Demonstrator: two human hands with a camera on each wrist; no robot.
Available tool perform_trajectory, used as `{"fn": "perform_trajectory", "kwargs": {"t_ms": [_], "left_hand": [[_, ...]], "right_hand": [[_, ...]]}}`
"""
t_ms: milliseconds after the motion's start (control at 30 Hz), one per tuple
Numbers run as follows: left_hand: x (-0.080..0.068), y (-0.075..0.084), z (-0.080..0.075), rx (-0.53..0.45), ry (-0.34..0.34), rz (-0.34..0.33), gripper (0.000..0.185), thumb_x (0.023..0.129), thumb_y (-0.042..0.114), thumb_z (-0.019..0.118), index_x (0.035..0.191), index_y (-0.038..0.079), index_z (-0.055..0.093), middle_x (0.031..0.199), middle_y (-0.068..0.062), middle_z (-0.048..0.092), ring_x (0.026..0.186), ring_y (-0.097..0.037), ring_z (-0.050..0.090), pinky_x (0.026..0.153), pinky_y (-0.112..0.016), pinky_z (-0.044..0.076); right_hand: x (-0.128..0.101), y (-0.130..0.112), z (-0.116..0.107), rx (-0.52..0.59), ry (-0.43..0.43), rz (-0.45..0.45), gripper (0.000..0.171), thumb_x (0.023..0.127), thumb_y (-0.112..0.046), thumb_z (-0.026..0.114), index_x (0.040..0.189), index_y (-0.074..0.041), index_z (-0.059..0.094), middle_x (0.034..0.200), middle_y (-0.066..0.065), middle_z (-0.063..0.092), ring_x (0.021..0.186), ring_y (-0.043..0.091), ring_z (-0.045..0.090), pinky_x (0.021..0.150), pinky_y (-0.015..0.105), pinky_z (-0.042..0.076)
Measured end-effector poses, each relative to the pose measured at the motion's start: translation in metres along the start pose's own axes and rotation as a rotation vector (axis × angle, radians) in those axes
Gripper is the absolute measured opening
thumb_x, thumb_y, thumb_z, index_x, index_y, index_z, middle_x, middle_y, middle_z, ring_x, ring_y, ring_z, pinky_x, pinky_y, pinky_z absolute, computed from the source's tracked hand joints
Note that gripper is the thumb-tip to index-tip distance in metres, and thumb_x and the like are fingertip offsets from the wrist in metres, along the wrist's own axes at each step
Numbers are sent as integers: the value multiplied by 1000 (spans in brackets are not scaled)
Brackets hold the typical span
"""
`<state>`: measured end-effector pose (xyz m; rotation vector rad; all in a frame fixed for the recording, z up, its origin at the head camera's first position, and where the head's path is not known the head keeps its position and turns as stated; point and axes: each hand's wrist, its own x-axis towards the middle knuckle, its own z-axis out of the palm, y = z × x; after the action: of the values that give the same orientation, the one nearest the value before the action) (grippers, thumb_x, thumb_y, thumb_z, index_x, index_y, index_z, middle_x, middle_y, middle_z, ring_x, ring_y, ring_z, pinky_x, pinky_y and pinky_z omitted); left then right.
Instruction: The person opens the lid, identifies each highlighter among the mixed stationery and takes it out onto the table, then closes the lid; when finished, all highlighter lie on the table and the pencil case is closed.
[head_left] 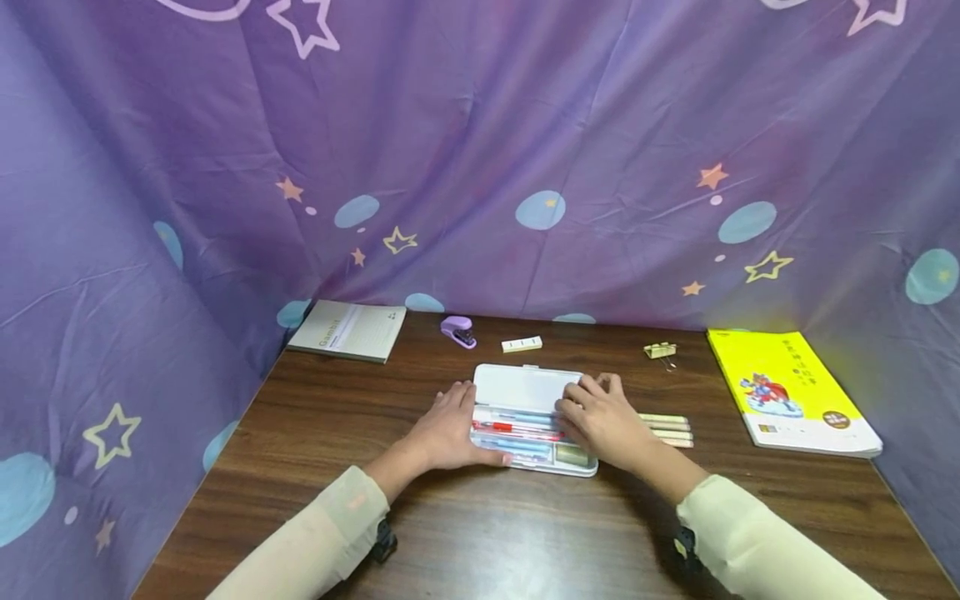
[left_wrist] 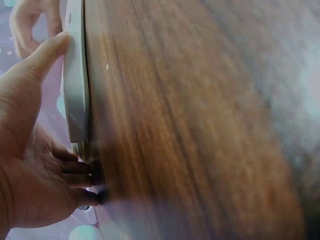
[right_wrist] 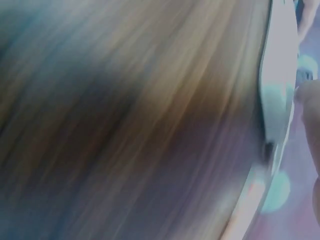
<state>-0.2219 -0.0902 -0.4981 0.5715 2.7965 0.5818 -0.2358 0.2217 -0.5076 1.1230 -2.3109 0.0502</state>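
Fingers [head_left: 459, 398] of the left hand [head_left: 447, 433] lie fairly straight and close together along the left end of the white pencil case [head_left: 525, 389], with the thumb stretched along its near edge. The left wrist view backs that up: thumb tip pressing the case's rim [left_wrist: 75, 90], the other fingers [left_wrist: 75, 180] tucked against its end, down by the tabletop [left_wrist: 190, 125].

Over on the other side, the right hand [head_left: 603, 421] covers the right end of the case, its fingers [head_left: 592, 390] lightly bent and resting on the lid's right edge. Whether they are actually gripping the lid or only touching it, I cannot tell. The right wrist view is badly blurred; only the pale edge of the case [right_wrist: 275, 100] and a fingertip at the frame's right side come through.

The case itself sits open in the middle of the wooden tabletop, lid tipped back away from the person, with a red pen [head_left: 510, 427] and pale blue pens lying lengthwise in the tray.

Just right of the case, partly behind the right hand, is a row of cream-coloured sticks [head_left: 667, 429]. Farther back sit a small purple stapler [head_left: 458, 331], a little white strip [head_left: 521, 343] and a binder clip [head_left: 660, 351]. A grey notebook [head_left: 348, 330] lies at the far left corner and a yellow book [head_left: 787, 387] at the right. Purple star-patterned cloth [head_left: 480, 167] hangs round the whole scene.
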Motion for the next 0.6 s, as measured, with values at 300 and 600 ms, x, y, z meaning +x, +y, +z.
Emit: {"fn": "perform_trajectory", "kwargs": {"t_ms": [300, 600], "left_hand": [[1, 1, 0, 13, 0, 6, 145, 79, 87, 78, 174, -6, 18, 182, -27, 23, 172, -41, 20, 142, -54, 20], [1, 0, 0, 19, -4, -6, 144, 80, 86, 79, 174, -6, 18, 183, -26, 22, 172, -40, 20, 142, -53, 20]], "right_hand": [[27, -22, 15, -9, -85, -12, 16, 93, -27, 91, 93, -19, 77, 96, -3, 64, 94, 21, 58, 89, 56, 50], [30, -25, 16, 5, -84, -8, 15, 92, -26, 92, 93, -20, 78, 97, -5, 64, 94, 21, 57, 87, 53, 49]]}}
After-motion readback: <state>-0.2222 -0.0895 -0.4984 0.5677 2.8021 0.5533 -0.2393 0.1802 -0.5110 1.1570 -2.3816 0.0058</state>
